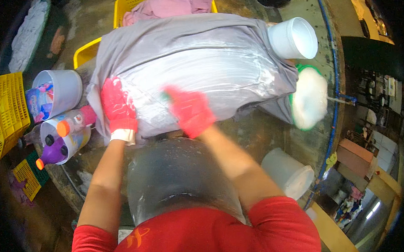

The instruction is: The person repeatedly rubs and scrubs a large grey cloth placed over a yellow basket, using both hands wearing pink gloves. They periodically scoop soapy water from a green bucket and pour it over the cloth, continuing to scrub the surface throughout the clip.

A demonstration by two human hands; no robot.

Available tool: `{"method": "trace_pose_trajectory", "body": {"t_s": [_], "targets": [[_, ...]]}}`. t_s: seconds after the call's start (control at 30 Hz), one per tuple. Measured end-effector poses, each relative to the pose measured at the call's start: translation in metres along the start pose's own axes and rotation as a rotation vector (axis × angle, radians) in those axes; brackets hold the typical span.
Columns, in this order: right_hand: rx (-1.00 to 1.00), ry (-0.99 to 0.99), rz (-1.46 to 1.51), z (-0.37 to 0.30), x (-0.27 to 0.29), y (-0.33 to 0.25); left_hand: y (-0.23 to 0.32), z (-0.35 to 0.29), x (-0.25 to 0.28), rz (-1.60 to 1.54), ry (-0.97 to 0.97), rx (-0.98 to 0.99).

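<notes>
A big grey cloth (201, 57) lies spread over the wet counter (265, 134) in the middle of the frame. It is soaked and has streaks of white soap foam on it.

The person wears pink rubber gloves. The left hand (117, 107) lies flat on the near left edge of the cloth, fingers spread and open, pressing down. The right hand (191, 111) is on the cloth just right of it. It is blurry, and something green pokes out by its fingers, maybe a brush, but I cannot tell if the hand is closed on it.

The cloth looks soft and floppy. Full of water, it is likely heavy, and the soap likely makes it slippery. I think a bunched fistful at an edge or corner would be the best place to grab it, since a flat palm may slide.

At the upper right stands a white bucket (292, 38), and below it a green basin (308, 98) full of white foam. Another white bucket (287, 172) sits at the lower right. At the top, a yellow basket (126, 3) holds pink clothes (169, 3). On the left are tubs with soap bottles (62, 139), one of them purple.
</notes>
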State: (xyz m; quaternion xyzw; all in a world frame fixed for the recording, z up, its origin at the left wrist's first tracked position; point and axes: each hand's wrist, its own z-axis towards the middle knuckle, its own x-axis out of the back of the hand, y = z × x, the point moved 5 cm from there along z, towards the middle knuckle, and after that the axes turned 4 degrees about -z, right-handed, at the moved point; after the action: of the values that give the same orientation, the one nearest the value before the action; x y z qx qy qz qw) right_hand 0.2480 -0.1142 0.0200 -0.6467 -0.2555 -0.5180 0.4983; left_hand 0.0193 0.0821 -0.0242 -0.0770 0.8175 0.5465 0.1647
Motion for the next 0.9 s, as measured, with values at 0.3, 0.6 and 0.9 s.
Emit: {"method": "trace_pose_trajectory", "body": {"t_s": [0.3, 0.6, 0.9], "targets": [[-0.357, 0.119, -0.015, -0.033, 0.012, 0.054, -0.002, 0.0, -0.007, 0.505, -0.166, -0.231], [-0.442, -0.059, -0.137, 0.01, 0.075, 0.141, 0.024, -0.016, -0.017, 1.341, -0.213, -0.816], [0.171, -0.154, 0.045, 0.101, -0.075, -0.098, 0.012, -0.01, -0.017, 1.392, -0.226, -0.706]]}}
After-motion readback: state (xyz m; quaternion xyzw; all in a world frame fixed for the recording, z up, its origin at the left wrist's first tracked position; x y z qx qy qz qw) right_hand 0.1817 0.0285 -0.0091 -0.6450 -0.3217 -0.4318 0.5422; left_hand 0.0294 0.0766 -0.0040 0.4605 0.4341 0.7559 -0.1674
